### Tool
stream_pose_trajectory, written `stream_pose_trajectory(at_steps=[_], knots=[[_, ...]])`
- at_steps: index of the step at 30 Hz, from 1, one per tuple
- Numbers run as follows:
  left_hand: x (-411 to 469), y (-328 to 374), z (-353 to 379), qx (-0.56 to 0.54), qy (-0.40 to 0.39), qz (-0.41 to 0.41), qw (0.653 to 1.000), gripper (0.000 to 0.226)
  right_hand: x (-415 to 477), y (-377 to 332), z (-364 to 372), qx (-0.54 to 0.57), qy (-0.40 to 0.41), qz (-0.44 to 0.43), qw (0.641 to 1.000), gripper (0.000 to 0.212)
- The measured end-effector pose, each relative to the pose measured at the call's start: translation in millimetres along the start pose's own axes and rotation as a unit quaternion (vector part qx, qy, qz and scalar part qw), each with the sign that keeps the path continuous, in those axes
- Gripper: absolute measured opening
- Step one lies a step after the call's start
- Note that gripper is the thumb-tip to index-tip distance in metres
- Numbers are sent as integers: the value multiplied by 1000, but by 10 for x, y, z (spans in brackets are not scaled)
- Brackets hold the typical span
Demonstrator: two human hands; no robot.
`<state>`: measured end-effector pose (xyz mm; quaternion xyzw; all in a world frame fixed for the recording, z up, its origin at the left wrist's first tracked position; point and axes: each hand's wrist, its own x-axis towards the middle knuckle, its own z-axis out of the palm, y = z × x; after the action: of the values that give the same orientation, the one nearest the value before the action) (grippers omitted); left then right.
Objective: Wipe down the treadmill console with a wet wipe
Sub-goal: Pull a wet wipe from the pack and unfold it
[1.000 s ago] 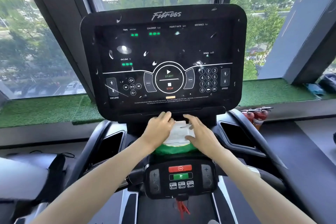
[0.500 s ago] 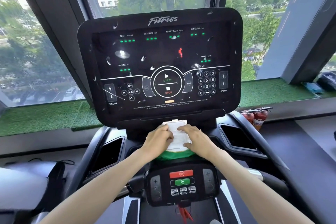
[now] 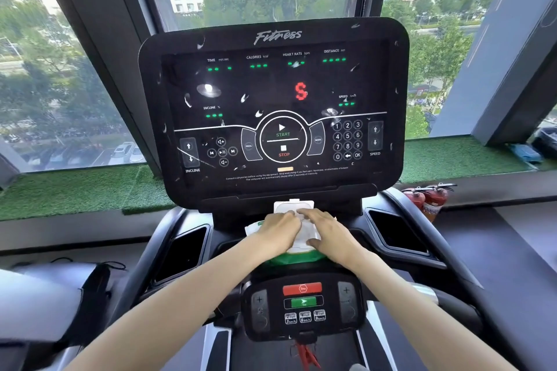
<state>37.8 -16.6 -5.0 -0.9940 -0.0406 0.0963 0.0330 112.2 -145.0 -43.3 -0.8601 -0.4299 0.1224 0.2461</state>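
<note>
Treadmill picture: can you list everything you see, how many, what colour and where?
treadmill console: one, black with white smudges, middle, before the window.
wet wipe pack: one, white top, green base, on the ledge under the console.
lower control panel: one, black with red and green buttons, below the pack.
side pockets: two, black, either side of the pack.
fire extinguishers: two, red, right of the console.
grass strip: one, green, along the window sill.
clip: one, red, under the lower panel.
left hand: rests on the pack's left side.
right hand: fingers laid on the pack's top.
</note>
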Motion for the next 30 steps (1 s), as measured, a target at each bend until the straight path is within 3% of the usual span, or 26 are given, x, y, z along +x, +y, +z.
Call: stream_pose_trajectory(at_steps=[3,9,14,16,23,26,30], knots=[[-18,-37,27,-8,0,-38,999,13,-13,0,-11,5,0,5,1000,72],[-30,-37,-1,-66,-31,-100,992,14,-18,-30,-15,5,-4,8,1000,74],[-31,-28,-8,-104,-30,-99,989,7,-6,-55,-32,1,-3,5,1000,74],[-21,-54,30,-133,-23,-108,985,19,-4,-64,-44,1,-7,4,1000,74],[-41,-169,124,-313,6,-145,939,12,28,-125,-51,-26,-9,-15,1000,71],[-44,-168,175,-310,23,-131,941,5,49,-137,-35,-21,-13,-18,1000,71],[-8,-152,179,-252,13,-134,958,19,58,-124,-32,-18,-14,-17,1000,71]])
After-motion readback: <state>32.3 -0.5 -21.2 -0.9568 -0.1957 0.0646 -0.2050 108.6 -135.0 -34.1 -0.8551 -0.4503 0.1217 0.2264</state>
